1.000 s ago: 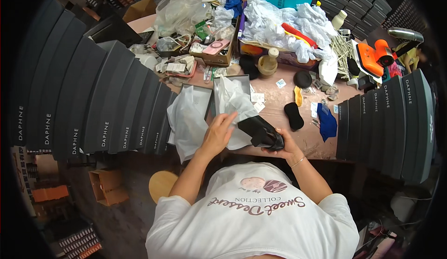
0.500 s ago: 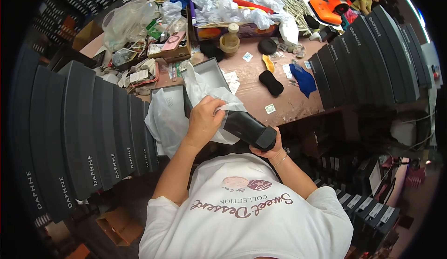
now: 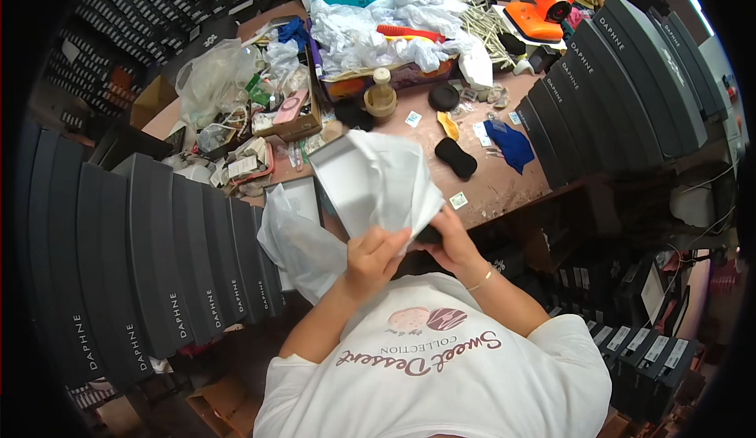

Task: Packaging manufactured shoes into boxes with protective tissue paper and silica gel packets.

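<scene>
My left hand (image 3: 376,259) is closed, pinching the lower edge of a sheet of white tissue paper (image 3: 398,178). The sheet drapes over a black shoe, of which only a dark end (image 3: 429,235) shows beside my right hand (image 3: 458,243). That hand is wrapped round the shoe and the paper's right side. Under the paper, an open shoebox (image 3: 337,177) with a pale inside lies tilted at the table's near edge. Left of it is a second open box (image 3: 302,195), with more white tissue (image 3: 303,241) spilling from it toward me.
Stacks of dark shoeboxes rise at left (image 3: 150,257) and right (image 3: 622,92). On the table (image 3: 492,202) lie a black pad (image 3: 455,158), a blue cloth (image 3: 509,145), a brown bottle (image 3: 381,96) and an orange tool (image 3: 542,14). A carton of crumpled paper (image 3: 346,33) stands behind.
My left hand has drawn the tissue toward me and right, over the black shoe, most of which showed before. More of the shoebox's inside is visible. My head view has shifted slightly.
</scene>
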Motion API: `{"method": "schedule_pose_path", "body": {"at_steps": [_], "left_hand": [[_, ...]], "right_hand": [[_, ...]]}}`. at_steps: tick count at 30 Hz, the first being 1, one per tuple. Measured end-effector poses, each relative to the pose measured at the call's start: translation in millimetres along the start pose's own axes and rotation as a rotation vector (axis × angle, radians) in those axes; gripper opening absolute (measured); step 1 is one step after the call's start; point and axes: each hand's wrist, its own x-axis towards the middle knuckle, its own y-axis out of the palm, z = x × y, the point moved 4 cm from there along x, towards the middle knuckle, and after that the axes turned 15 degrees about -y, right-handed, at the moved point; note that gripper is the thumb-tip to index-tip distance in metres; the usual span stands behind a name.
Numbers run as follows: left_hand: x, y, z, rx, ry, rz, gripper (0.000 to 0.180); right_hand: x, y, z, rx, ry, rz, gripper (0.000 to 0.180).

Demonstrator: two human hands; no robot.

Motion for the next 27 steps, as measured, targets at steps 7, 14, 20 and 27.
{"method": "schedule_pose_path", "body": {"at_steps": [7, 14, 20, 27], "left_hand": [[6.4, 34.8, -17.5, -0.043, -0.034, -0.017, 0.044], [11.3, 67.9, -34.9, -0.116, -0.006, 0.060, 0.043], [11.9, 70.6, -20.8, 0.052, -0.165, 0.407, 0.045], [14.9, 24.9, 96.3, -0.728, -1.079, -0.520, 0.062]], "right_hand": [[22.3, -45.0, -16.7, -0.353, -0.413, 0.091, 0.046], [10.6, -41.0, 9.5, 0.120, 0.119, 0.267, 0.048], [41.5, -60.2, 23.7, -0.071, -0.020, 0.219, 0.054], [57.1, -53.3, 78.5, -0.878, -0.425, 0.814, 0.071]]}}
